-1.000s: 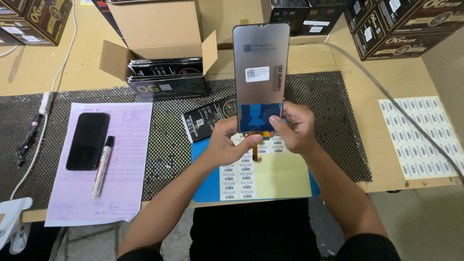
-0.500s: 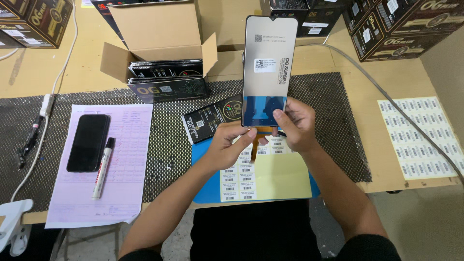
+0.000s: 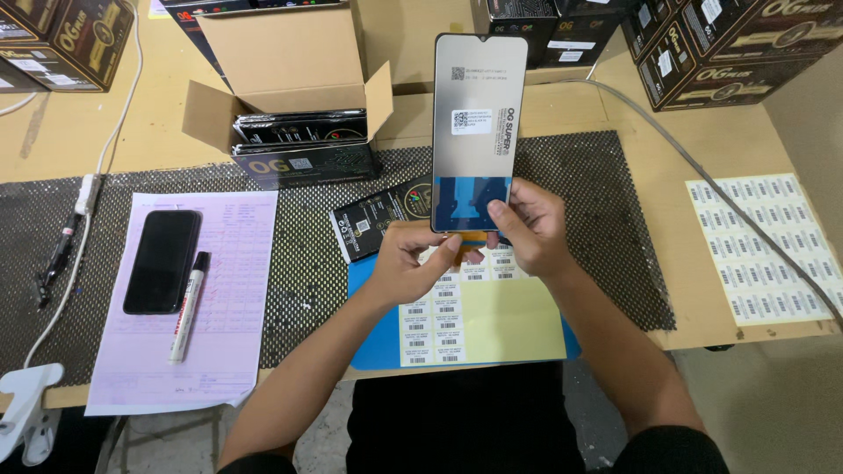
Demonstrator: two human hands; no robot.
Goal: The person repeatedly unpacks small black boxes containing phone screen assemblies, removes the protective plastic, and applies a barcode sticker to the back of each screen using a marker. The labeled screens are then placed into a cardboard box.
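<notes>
I hold a phone display panel upright in front of me, its grey back toward the camera, with small white labels and a blue film patch near its lower end. My right hand grips the panel's lower right edge, thumb on the blue patch. My left hand pinches the bottom left corner. Under the hands lies a yellow sheet of barcode stickers on a blue mat. A small black box lies flat just left of the panel.
An open cardboard carton of black boxes stands at the back. To the left, a black phone and a marker rest on a pink form. A second sticker sheet lies at right. Dark boxes line the back edge.
The panel has shifted right and turned: its dark face showed a second ago, its grey back with labels shows now. Both hands stayed at its lower end.
</notes>
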